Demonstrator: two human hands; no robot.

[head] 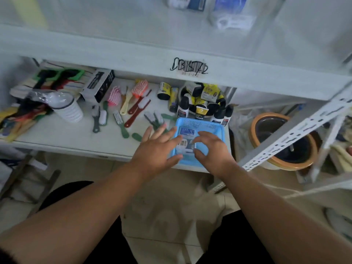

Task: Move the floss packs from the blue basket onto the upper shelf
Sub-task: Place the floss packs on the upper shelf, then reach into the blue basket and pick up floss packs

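A blue basket (196,123) sits at the front right of the lower shelf. Floss packs (187,132) in clear wrap with blue labels lie inside it. My left hand (157,151) hovers over the basket's left rim with its fingers spread and holds nothing. My right hand (212,151) is over the basket's middle, fingers curled down toward the packs but apart, gripping nothing that I can see. Both hands hide part of the basket's contents. The upper shelf (133,40) runs above, and a few floss packs (231,18) lie on it at the top right.
Hairbrushes (137,92) and small brushes lie scattered on the lower shelf left of the basket. A bowl of bottles and tubes (203,100) stands right behind the basket. A white cup (66,107) stands at the left. A slanted perforated metal post (297,130) crosses on the right.
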